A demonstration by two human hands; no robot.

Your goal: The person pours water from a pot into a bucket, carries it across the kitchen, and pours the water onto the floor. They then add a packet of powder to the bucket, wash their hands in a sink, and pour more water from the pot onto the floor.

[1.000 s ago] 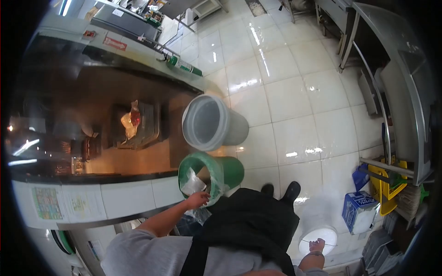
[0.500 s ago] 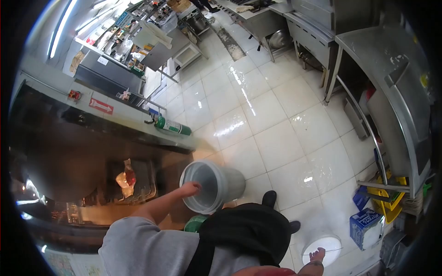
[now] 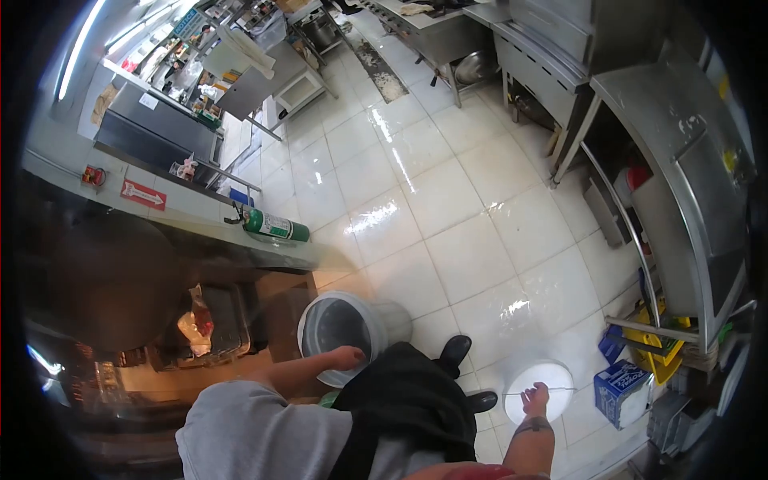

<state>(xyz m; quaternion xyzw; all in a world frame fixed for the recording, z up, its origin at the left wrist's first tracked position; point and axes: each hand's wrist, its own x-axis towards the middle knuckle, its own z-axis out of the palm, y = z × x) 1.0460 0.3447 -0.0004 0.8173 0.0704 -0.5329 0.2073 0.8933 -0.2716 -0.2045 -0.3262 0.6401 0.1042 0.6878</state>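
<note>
Floor: pale square tiles (image 3: 472,264), glossy with reflected light, run from the feet toward steel kitchen units at the far end.
Left wall: a green fire extinguisher (image 3: 276,226) lies tilted along a ledge, near a red sign with a white arrow (image 3: 144,194).
Warm-lit area: a dark tray (image 3: 232,324) bears a crumpled yellow and red item (image 3: 197,324).
Left hand: the person's left hand (image 3: 346,358) is at the near side of a grey bin (image 3: 392,322), its fingers partly curled. Whether it touches the rim or has hold of anything cannot be told.
Right hand: the person's right hand (image 3: 534,398) is closed around the thin wire handle (image 3: 560,390) of a white bucket (image 3: 552,378), fingers bent over the wire.
White bucket: it is on the person's right, its round pale top beneath the hand; whether that top is a lid cannot be told.
Grey bin: its round mouth is tipped toward the warm-lit area, and a bit of green (image 3: 329,398) shows below the left forearm.
Feet: black boots (image 3: 456,354) stand on the tiles between bin and bucket, beside the dark apron (image 3: 400,400).
Right side: a blue and white box (image 3: 621,394) sits near the bucket, with yellow objects (image 3: 662,356) behind it under a steel table (image 3: 664,120).
</note>
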